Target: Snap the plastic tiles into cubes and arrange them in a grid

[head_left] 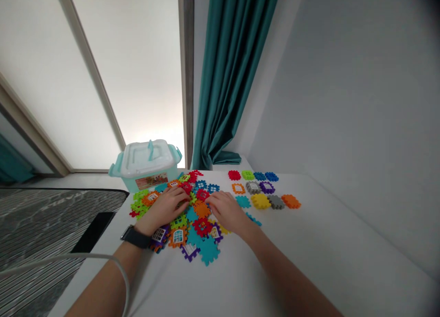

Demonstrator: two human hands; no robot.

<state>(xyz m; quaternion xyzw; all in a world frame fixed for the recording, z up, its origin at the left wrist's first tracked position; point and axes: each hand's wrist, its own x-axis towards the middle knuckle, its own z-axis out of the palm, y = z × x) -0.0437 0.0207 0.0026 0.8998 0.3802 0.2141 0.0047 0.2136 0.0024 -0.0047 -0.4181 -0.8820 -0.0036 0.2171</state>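
Observation:
A heap of colourful plastic interlocking tiles lies on the white table (247,280), several with window patterns. My left hand (167,207), with a dark watch (135,237) on its wrist, rests over the heap's left side, fingers bent and thumb apart. My right hand (227,209) reaches in from the right, its fingertips beside a red tile (202,194) and an orange tile (201,209). No tile shows clearly gripped in either hand. Nearer to me lie a red window tile (202,226), an orange window tile (178,236) and a teal tile (209,250).
Right of the heap are rows of small tile stacks, including yellow (261,201), grey (276,202) and orange (291,201). A lidded box (149,161) stands behind the heap. A pale cable (118,264) crosses the lower left, and a teal curtain (237,69) hangs behind.

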